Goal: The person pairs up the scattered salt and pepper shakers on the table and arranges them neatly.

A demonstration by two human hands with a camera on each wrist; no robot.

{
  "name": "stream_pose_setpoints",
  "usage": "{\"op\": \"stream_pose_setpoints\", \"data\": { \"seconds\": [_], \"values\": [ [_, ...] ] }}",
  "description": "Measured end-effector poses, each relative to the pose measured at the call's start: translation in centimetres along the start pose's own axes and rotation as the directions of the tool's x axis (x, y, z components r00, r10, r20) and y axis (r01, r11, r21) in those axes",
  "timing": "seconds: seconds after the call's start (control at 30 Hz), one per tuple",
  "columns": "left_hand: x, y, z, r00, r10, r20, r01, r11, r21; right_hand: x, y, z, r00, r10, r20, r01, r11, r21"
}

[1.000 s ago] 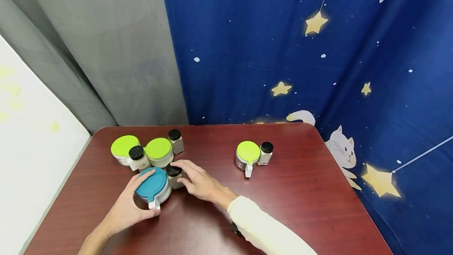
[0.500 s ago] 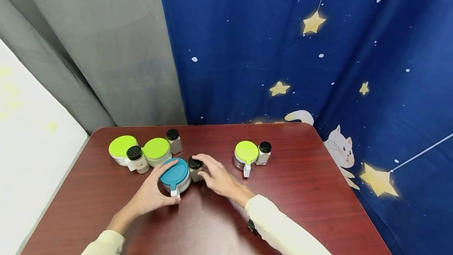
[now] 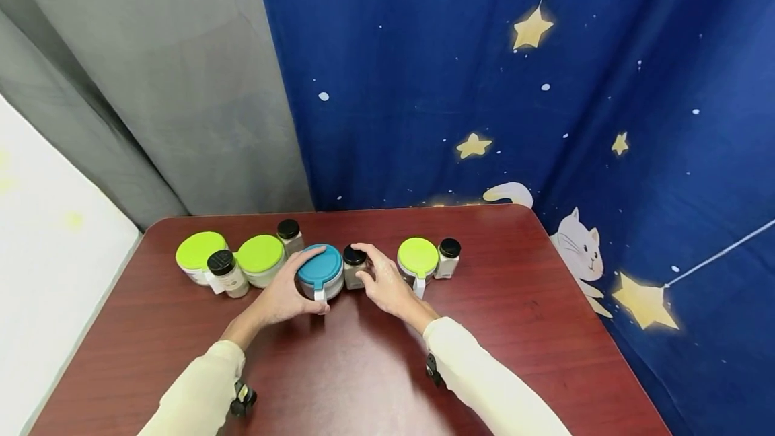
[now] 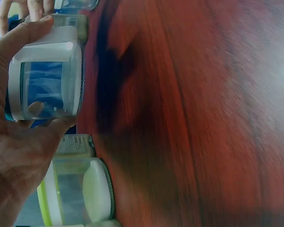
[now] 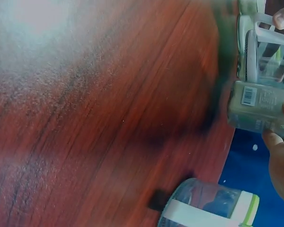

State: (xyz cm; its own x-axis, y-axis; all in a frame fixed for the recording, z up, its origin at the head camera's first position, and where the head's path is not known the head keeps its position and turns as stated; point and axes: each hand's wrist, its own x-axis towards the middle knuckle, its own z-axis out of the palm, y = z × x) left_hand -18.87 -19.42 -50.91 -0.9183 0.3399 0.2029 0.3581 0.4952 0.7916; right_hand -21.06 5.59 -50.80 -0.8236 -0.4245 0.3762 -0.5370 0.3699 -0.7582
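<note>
My left hand (image 3: 283,297) grips a round clear jar with a blue lid (image 3: 321,265), fingers over the far side of the lid and thumb by the white handle. In the left wrist view, the jar's clear wall (image 4: 45,87) shows between thumb and fingers. Just right of it, my right hand (image 3: 387,286) holds a square seasoning bottle with a black cap (image 3: 354,256) between thumb and fingers. A barcode label marks that bottle (image 5: 255,105) in the right wrist view. Both containers stand upright side by side. Close to my right hand is a green-lidded jar (image 3: 418,256).
Two more green-lidded jars (image 3: 202,250) (image 3: 260,253) stand at the left, with a black-capped round bottle (image 3: 228,274) before them and a square bottle (image 3: 290,237) behind. Another square bottle (image 3: 448,258) is at the right. Curtains hang behind the reddish-brown table (image 3: 514,355).
Both hands have moved right and away from me, carrying the blue-lidded jar and the black-capped bottle together from the left group toward the green-lidded jar at right. The view has shifted slightly.
</note>
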Motion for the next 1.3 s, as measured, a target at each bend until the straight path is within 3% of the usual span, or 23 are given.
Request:
{"op": "stream_pose_setpoints", "data": {
  "seconds": [0.23,0.47,0.67,0.97,1.3],
  "values": [
    [1.6,-0.4,0.4,0.998,-0.057,0.005,0.057,0.998,-0.004,0.6,0.9,0.0,0.998,0.062,-0.018,-0.063,0.997,-0.048],
    [2.1,-1.0,1.2,0.998,-0.065,-0.021,0.065,0.998,-0.013,0.8,1.5,0.2,0.998,0.045,-0.046,-0.048,0.996,-0.069],
    [2.2,-2.0,1.8,0.995,-0.091,0.027,0.092,0.995,-0.034,0.5,2.2,0.7,0.997,0.074,-0.030,-0.077,0.990,-0.115],
    [2.8,-2.2,1.3,0.994,-0.077,0.074,0.078,0.997,-0.008,1.0,2.0,0.6,0.994,0.108,0.022,-0.102,0.978,-0.182],
    [3.2,-2.5,1.6,0.997,-0.050,0.063,0.050,0.999,0.007,1.0,1.5,0.7,0.990,0.129,0.049,-0.111,0.954,-0.278]
  ]
}}
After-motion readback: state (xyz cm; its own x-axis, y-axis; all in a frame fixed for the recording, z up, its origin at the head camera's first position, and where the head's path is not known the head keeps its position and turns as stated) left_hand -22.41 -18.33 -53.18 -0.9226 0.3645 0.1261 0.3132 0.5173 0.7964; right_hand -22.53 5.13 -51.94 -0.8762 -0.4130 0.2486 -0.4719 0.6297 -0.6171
